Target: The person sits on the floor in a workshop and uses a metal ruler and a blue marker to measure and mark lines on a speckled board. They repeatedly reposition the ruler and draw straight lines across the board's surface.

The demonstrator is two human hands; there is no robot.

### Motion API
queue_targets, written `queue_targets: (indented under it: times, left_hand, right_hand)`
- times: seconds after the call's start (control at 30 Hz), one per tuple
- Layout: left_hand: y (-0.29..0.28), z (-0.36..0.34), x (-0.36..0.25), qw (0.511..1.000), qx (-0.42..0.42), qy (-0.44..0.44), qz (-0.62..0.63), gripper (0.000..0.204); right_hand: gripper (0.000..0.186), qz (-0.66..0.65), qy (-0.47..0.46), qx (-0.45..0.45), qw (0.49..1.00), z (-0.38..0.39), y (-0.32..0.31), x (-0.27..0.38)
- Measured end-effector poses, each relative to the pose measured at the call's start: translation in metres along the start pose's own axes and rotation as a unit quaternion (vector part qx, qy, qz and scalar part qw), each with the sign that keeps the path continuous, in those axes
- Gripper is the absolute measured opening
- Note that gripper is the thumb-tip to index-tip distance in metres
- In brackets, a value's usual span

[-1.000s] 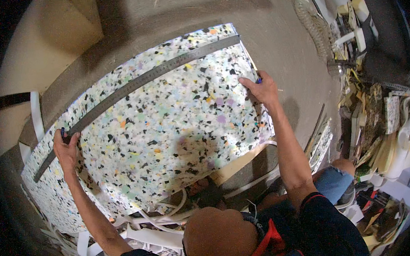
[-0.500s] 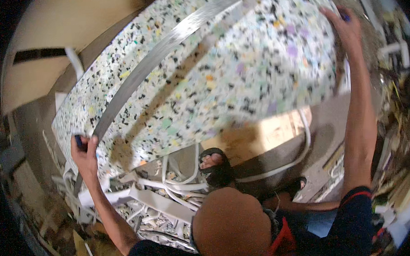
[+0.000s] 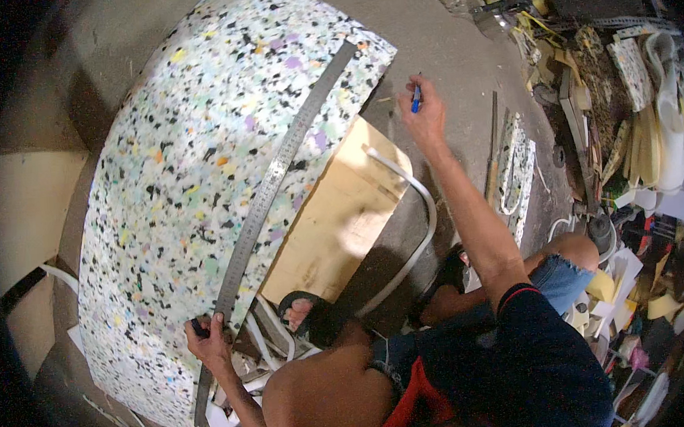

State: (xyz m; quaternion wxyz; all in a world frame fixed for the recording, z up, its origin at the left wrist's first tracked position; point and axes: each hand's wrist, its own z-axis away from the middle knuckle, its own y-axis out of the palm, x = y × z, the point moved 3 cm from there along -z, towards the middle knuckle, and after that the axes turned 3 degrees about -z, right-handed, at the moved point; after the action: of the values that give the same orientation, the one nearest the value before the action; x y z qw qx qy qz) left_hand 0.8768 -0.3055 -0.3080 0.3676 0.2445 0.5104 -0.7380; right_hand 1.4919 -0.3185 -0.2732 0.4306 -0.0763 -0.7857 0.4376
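Note:
A large speckled foam sheet (image 3: 175, 177), white with black, green, purple and orange flecks, spreads out in front of me on the left. Along its near right edge lies a long steel ruler (image 3: 273, 178). My left hand (image 3: 212, 348) is closed at the ruler's near part, thumb pressed on the metal. A small dark object (image 3: 200, 328) sits between its fingers, too little of it showing to name. Off the sheet's far right corner, my right hand (image 3: 426, 122) pinches a blue pen (image 3: 416, 99) above the floor and touches neither sheet nor ruler.
A pale wooden board (image 3: 335, 222) is partly under the sheet, with a white bent tube (image 3: 414, 182) beside it. Foam offcuts, tools and scraps (image 3: 625, 110) pile up along the right. A cardboard-coloured panel (image 3: 36, 201) stands at the left.
My view has swung, so the sheet now appears further left and more upright. The ruler has shifted from across the sheet to near its right edge. My right hand is now off the sheet.

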Motion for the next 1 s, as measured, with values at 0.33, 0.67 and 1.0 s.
queue_targets:
  times: [0.33, 0.67, 1.0]
  left_hand:
    - [0.005, -0.015, -0.036, 0.997, 0.019, 0.013, 0.079, 0.042]
    - [0.014, -0.026, -0.051, 0.997, 0.020, 0.028, 0.063, 0.041]
    - [0.013, -0.026, -0.055, 0.996, 0.016, 0.005, 0.092, 0.038]
  right_hand:
    - [0.047, -0.045, 0.042, 0.003, 0.998, -0.021, 0.033, 0.024]
    - [0.050, 0.054, -0.191, 0.078, 0.977, -0.032, 0.064, 0.051]
    - [0.048, 0.040, -0.157, 0.078, 0.984, -0.026, 0.075, 0.049]
